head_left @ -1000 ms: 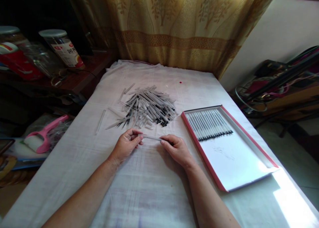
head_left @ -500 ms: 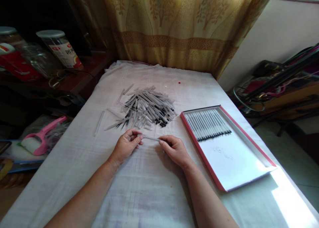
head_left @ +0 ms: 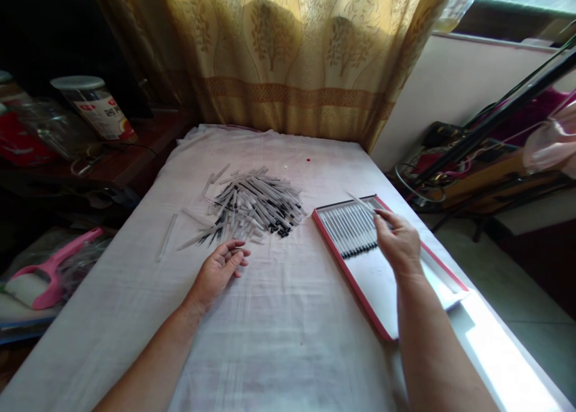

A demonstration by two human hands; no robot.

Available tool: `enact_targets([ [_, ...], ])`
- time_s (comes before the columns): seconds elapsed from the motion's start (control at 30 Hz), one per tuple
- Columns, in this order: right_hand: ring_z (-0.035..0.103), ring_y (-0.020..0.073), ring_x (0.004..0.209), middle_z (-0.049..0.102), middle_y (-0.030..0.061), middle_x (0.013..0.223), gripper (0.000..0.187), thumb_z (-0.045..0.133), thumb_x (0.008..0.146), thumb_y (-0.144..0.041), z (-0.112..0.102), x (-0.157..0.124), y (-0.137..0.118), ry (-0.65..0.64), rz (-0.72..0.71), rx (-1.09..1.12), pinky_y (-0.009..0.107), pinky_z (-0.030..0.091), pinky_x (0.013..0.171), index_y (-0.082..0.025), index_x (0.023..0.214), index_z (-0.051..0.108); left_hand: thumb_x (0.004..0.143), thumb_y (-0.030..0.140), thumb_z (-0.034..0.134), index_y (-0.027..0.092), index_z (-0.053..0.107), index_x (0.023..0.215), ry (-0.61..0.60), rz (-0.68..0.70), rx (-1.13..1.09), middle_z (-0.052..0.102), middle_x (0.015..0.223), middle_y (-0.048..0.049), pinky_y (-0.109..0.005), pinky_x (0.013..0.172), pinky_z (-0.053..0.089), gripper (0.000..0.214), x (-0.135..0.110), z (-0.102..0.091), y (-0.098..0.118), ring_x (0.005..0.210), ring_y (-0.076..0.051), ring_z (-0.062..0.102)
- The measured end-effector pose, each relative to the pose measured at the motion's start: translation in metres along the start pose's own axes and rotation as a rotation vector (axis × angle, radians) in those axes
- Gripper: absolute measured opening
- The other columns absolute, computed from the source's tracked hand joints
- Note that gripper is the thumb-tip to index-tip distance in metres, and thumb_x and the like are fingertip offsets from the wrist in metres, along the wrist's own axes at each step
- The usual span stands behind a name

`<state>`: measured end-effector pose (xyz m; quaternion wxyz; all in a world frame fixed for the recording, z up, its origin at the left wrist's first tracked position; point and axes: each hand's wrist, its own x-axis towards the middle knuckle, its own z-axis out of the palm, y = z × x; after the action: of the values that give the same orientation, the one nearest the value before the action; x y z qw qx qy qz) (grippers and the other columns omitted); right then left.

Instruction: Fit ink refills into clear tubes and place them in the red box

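My right hand (head_left: 398,239) is closed around the lower end of a clear-barrelled pen (head_left: 359,201), whose pale tip points up and left. It hangs over the shallow red-edged box lid (head_left: 348,285). Inside the lid lies a neat row of pens (head_left: 351,229), their black ends toward me. My left hand (head_left: 221,269) rests above the cloth, fingers loosely curled and apart, with nothing visible in it. Just beyond it spreads a heap of loose pen parts (head_left: 256,202): clear barrels, black caps and thin refills.
A white cloth covers the table (head_left: 261,340). One clear barrel (head_left: 167,237) lies apart on the left. A small red piece (head_left: 308,159) sits at the back. Jars (head_left: 101,109) stand on a dark cabinet, and a pink-handled tool (head_left: 56,268) lies left of the table.
My right hand has moved right from the middle of the table to over the lid, carrying the pen. My left hand has let go of the pen's other end. The view has shifted slightly.
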<state>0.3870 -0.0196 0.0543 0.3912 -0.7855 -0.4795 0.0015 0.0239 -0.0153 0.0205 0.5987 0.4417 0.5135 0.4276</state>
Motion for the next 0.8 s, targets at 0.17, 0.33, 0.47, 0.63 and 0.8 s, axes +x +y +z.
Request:
enact_targets([
  [0.17,0.063,0.0287,0.093,0.069,0.0152,0.101,0.036,0.047,0.082,-0.025,-0.011,0.046,0.054,-0.021,0.226,-0.383,0.038,0.047,0.08,-0.015,0.109,0.069,0.062,0.05,0.078,0.018,0.065,0.096,0.009,-0.002,0.001,0.069,0.084,-0.006,-0.022,0.052,0.046,0.048,0.001,0.001,0.0,0.071,-0.016,0.063],
  [0.33,0.064,0.0285,0.089,0.068,0.0174,0.105,0.037,0.044,0.087,-0.026,0.0,0.049,0.07,-0.079,0.22,-0.51,0.037,0.046,0.075,-0.014,0.112,0.068,0.062,0.048,0.078,0.018,0.066,0.094,0.017,0.001,-0.01,0.069,0.081,-0.0055,-0.022,0.052,0.046,0.046,0.001,0.001,0.0,0.069,-0.015,0.062],
  [0.47,0.065,0.0276,0.089,0.07,0.0161,0.105,0.036,0.046,0.088,-0.029,0.006,0.052,0.075,-0.13,0.224,-0.552,0.036,0.046,0.075,-0.015,0.115,0.067,0.062,0.048,0.078,0.017,0.066,0.094,0.017,-0.001,-0.013,0.069,0.081,-0.0052,-0.022,0.053,0.046,0.045,0.0,0.001,0.0,0.069,-0.015,0.061],
  [0.63,0.066,0.0281,0.089,0.072,0.0146,0.105,0.035,0.049,0.085,-0.026,0.01,0.057,0.082,-0.211,0.218,-0.597,0.035,0.046,0.073,-0.019,0.111,0.072,0.064,0.047,0.078,0.017,0.066,0.094,0.009,0.001,-0.008,0.068,0.081,-0.0051,-0.022,0.053,0.046,0.045,0.0,0.002,-0.001,0.069,-0.015,0.06],
  [0.8,0.067,0.0279,0.085,0.072,0.0132,0.107,0.036,0.049,0.083,-0.022,0.014,0.059,0.092,-0.246,0.208,-0.611,0.035,0.047,0.07,-0.021,0.108,0.074,0.065,0.047,0.077,0.018,0.067,0.095,0.006,0.007,0.0,0.068,0.081,-0.0052,-0.022,0.054,0.046,0.042,0.0,0.001,-0.001,0.069,-0.015,0.06],
])
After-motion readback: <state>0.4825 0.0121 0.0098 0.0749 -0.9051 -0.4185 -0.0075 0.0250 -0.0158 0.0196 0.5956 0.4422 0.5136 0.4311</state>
